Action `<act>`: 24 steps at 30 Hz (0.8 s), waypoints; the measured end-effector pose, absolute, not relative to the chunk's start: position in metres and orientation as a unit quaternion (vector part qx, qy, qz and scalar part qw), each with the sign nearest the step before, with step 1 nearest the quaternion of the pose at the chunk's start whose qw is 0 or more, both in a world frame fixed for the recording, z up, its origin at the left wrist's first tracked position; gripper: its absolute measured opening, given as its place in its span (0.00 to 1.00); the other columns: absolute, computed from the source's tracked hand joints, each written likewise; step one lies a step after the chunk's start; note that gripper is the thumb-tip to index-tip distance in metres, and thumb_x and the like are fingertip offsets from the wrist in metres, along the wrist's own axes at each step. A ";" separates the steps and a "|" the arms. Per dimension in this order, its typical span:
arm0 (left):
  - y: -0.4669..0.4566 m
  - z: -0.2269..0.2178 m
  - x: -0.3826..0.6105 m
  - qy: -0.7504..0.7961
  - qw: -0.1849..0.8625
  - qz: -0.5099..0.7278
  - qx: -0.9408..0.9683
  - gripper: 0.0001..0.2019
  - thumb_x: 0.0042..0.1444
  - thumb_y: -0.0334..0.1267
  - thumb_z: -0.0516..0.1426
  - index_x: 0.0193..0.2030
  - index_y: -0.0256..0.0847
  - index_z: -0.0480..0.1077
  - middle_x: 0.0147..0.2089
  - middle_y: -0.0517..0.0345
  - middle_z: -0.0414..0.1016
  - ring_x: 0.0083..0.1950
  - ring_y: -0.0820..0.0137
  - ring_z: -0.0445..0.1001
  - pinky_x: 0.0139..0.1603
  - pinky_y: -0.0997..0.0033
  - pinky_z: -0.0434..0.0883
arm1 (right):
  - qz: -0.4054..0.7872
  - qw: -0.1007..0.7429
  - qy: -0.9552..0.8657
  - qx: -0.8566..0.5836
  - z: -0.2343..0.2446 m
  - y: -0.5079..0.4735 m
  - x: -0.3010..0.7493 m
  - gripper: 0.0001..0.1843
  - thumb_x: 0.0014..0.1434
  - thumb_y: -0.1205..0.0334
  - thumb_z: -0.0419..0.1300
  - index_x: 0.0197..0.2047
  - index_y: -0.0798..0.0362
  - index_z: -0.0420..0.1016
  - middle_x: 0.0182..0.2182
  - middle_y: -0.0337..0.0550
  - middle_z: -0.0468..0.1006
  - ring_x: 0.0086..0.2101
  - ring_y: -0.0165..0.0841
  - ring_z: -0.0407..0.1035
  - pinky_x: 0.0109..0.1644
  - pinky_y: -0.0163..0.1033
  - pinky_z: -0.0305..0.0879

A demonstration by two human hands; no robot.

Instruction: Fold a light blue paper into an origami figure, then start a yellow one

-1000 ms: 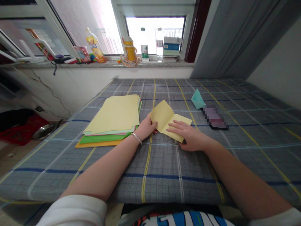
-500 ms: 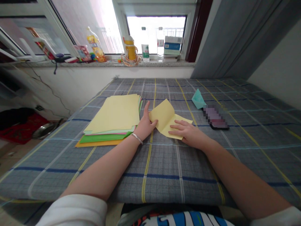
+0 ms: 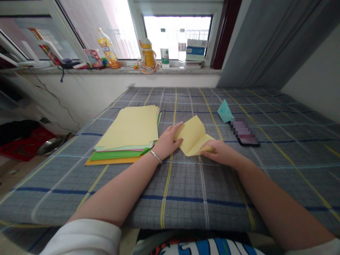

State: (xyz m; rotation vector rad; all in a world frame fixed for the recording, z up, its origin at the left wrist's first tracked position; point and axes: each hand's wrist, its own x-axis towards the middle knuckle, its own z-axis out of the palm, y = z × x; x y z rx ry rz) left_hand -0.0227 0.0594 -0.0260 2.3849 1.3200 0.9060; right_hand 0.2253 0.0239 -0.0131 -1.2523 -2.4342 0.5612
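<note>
Head view: a creased yellow sheet [image 3: 190,134] is held between separated hands.
The sheet's left edge is pinched by the left hand [image 3: 168,140], and its right part is gripped by the right hand [image 3: 220,152], some fingers hidden. It is held over the checked cloth [image 3: 183,191], between the paper stack [image 3: 130,127] and the phone [image 3: 244,132]; whether it rests flat underneath cannot be told. A stray crease or tear could be caused by uneven pulling, and the stack could be knocked askew by the nearby left wrist.
</note>
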 end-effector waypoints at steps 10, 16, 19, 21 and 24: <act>0.050 -0.026 -0.018 0.433 0.050 0.242 0.867 0.32 0.53 0.42 0.60 0.65 0.45 0.57 0.64 0.48 0.53 0.66 0.55 0.50 0.68 0.50 0.51 | 0.225 0.189 -0.758 -0.582 -0.031 0.037 0.223 0.20 0.56 0.48 0.58 0.45 0.53 0.78 0.37 0.48 0.81 0.37 0.42 0.74 0.39 0.43 0.67; 0.047 -0.024 -0.016 0.454 0.012 0.209 0.866 0.35 0.51 0.46 0.61 0.65 0.47 0.57 0.66 0.48 0.51 0.67 0.52 0.49 0.69 0.43 0.41 | 0.196 0.171 -0.746 -0.613 -0.038 0.042 0.222 0.21 0.55 0.45 0.57 0.42 0.52 0.78 0.35 0.46 0.81 0.36 0.41 0.73 0.37 0.40 0.65; 0.044 -0.023 -0.015 0.463 0.000 0.207 0.862 0.35 0.52 0.50 0.60 0.65 0.48 0.57 0.66 0.47 0.52 0.68 0.52 0.48 0.68 0.42 0.38 | 0.178 0.156 -0.754 -0.613 -0.040 0.044 0.222 0.22 0.55 0.44 0.56 0.40 0.52 0.78 0.34 0.46 0.80 0.36 0.40 0.73 0.36 0.39 0.64; 0.042 -0.023 -0.013 0.463 -0.004 0.205 0.862 0.36 0.51 0.54 0.61 0.65 0.48 0.58 0.68 0.47 0.50 0.69 0.50 0.45 0.68 0.41 0.36 | 0.169 0.151 -0.757 -0.613 -0.041 0.044 0.222 0.22 0.56 0.43 0.56 0.40 0.52 0.78 0.34 0.46 0.80 0.35 0.40 0.73 0.36 0.38 0.63; 0.039 -0.025 -0.010 0.471 -0.018 0.199 0.859 0.40 0.46 0.56 0.63 0.65 0.48 0.59 0.70 0.46 0.46 0.70 0.46 0.39 0.67 0.40 0.34 | 0.142 0.142 -0.762 -0.615 -0.041 0.043 0.221 0.22 0.56 0.43 0.55 0.40 0.52 0.77 0.34 0.46 0.80 0.35 0.39 0.73 0.35 0.38 0.63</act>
